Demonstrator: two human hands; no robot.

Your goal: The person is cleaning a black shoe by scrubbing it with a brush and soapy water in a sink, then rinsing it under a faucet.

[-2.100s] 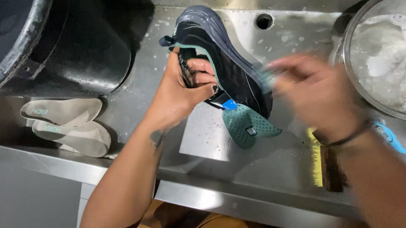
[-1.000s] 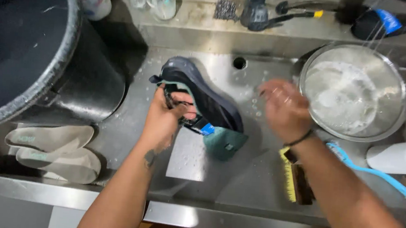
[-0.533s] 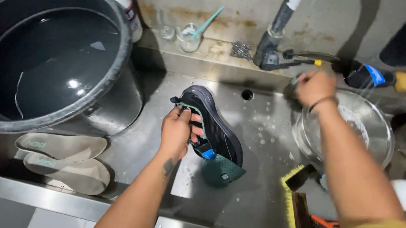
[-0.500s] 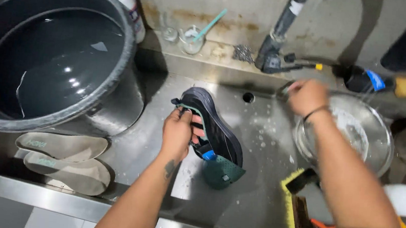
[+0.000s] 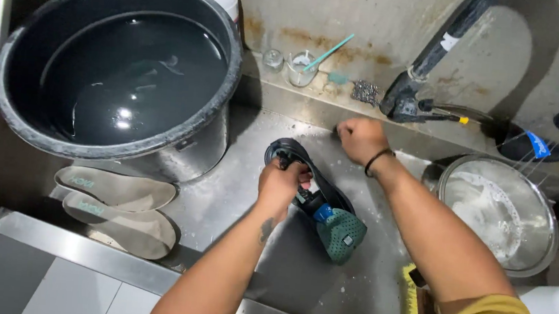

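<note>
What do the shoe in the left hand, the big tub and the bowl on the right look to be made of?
Shoe: dark synthetic upper, probably wet and glossy, with a green perforated, foam-like tongue. The left hand grips it. Tub: dark, likely plastic, with a scuffed matt rim, holding water. Bowl: shiny metal, probably stainless steel by its bright reflective rim, with suds inside. Sink: brushed steel, by its grey sheen.

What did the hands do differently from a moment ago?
The right hand left the soapy metal bowl and swung left to the back edge of the sink, above the dark sneaker. It looks closed, and what it touches there is unclear. The left hand kept its grip on the sneaker in the same spot. The two insoles, the big bucket of water and the scrub brush stayed put.
</note>
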